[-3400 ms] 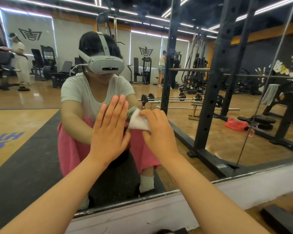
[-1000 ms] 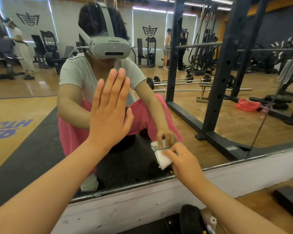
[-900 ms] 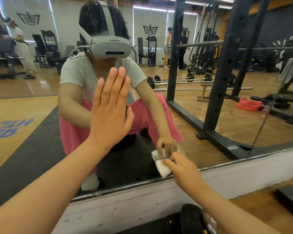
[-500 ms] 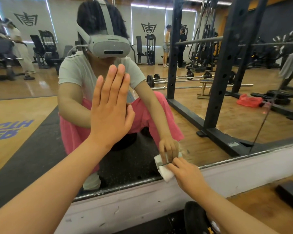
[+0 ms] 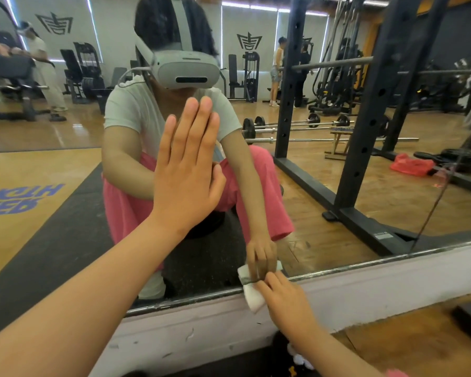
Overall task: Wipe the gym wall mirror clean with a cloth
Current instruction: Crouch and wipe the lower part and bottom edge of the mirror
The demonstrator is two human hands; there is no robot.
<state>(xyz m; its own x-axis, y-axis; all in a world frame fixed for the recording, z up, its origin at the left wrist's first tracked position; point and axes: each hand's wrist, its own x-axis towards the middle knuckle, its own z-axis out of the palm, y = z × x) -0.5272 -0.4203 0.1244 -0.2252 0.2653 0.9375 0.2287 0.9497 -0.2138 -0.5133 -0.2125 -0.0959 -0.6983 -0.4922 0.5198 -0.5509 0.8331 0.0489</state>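
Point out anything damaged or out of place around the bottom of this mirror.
The pale painted wall strip below the large wall mirror is scuffed and chipped, with dark marks left of the folded white cloth. The cloth, pinched by the right hand, sits at the mirror's bottom edge, half over the strip.

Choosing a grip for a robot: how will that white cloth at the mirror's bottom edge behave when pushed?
Probably soft, floppy: the cloth sits folded into a wad under the right hand. Likely light, since fingertips alone hold it. It may bunch where the mirror ends.
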